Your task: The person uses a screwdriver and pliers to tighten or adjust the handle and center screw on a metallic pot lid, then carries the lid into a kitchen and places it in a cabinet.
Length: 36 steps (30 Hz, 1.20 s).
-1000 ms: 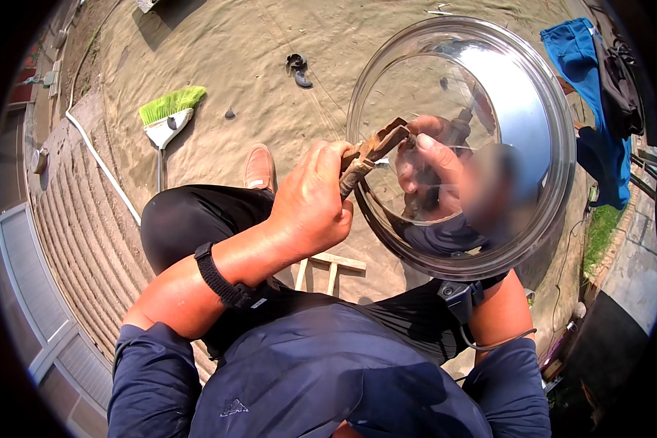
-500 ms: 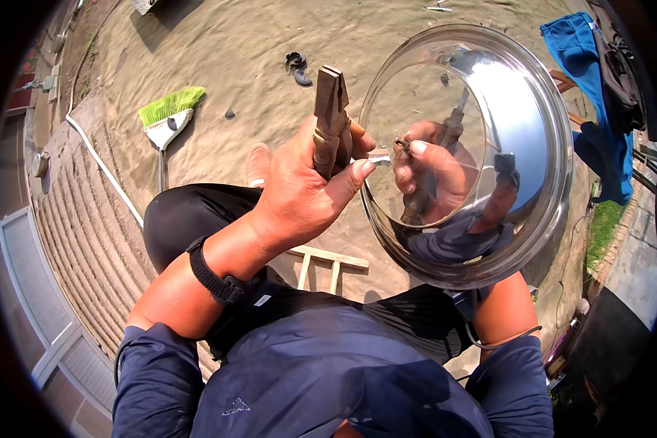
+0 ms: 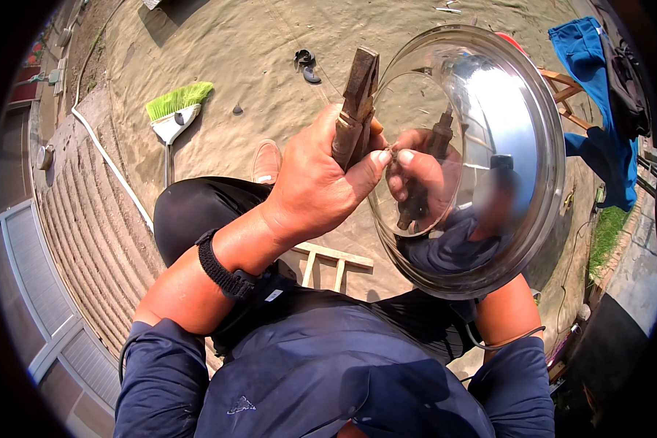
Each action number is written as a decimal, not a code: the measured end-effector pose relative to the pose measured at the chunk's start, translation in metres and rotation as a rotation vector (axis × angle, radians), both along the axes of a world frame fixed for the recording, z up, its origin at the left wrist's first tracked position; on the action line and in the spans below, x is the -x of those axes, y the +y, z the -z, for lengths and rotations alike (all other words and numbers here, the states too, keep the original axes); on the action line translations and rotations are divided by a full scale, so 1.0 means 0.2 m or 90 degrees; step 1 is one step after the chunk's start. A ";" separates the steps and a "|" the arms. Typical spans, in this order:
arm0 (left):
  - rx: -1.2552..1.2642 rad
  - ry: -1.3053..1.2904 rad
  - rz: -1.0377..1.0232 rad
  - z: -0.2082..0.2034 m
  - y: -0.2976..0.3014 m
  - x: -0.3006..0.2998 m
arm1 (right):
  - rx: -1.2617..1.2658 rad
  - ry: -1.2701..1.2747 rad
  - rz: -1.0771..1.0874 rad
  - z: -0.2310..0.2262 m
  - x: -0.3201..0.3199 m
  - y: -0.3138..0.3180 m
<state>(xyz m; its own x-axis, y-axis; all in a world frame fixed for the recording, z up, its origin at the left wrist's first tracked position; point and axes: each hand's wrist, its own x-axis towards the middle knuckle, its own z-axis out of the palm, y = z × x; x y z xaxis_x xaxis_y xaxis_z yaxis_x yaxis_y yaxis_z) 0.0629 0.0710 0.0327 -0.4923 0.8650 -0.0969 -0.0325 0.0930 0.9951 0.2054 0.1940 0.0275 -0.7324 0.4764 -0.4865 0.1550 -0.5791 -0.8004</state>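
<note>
While the left hand (image 3: pixel 310 171) is clenched round a rusty brown metal pliers-like tool (image 3: pixel 359 87), the tool's long axis runs away to the far side, leaning slightly right. Just right of the hand lies a round, shiny, clear-and-silver vessel (image 3: pixel 505 102), turned on edge. The left thumb meets the fingers (image 3: pixel 414 164) showing in its inner disc; I cannot tell whether those are the right hand or a reflection, so its grip is unclear. The right forearm (image 3: pixel 500 314) passes beneath the vessel's near edge. Against half a second ago, the gap at the thumb is closed and the vessel looks narrower, its face turned more leftward. Farther left lies a green-bristled white broom (image 3: pixel 174 125).
</note>
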 end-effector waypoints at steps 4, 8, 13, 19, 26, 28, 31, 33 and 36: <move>0.033 0.005 -0.005 0.02 0.00 0.01 | 0.008 0.024 0.001 0.05 0.03 -0.02; 0.041 -0.021 0.001 0.02 -0.01 0.02 | 0.032 0.049 0.014 0.09 0.06 -0.04; 0.063 -0.087 0.011 0.01 0.00 0.03 | 0.054 0.070 0.024 0.08 0.06 -0.04; 0.101 -0.223 -0.023 0.02 -0.03 0.08 | 0.182 0.174 -0.016 -0.06 -0.01 0.04; 0.075 -0.264 -0.026 0.03 -0.04 0.18 | -0.334 -0.056 -0.163 -0.08 -0.13 0.17; 0.083 -0.240 -0.016 0.05 -0.10 0.25 | -0.436 -0.082 -0.188 0.03 -0.18 0.23; 0.065 -0.258 -0.059 0.06 -0.12 0.28 | -0.324 -0.097 -0.183 0.01 -0.24 0.25; 0.083 -0.232 -0.047 0.08 -0.13 0.30 | -0.167 -0.064 -0.132 0.04 -0.25 0.22; 0.114 -0.228 -0.023 0.07 -0.10 0.25 | -0.010 -0.024 -0.058 0.10 -0.16 0.10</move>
<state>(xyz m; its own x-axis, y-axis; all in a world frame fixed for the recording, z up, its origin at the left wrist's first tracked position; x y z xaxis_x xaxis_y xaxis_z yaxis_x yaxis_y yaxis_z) 0.0138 0.0508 0.0188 -0.4293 0.8019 -0.4155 -0.3814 0.2561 0.8882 0.2379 0.2133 0.0080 -0.7541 0.4168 -0.5076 0.2362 -0.5489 -0.8018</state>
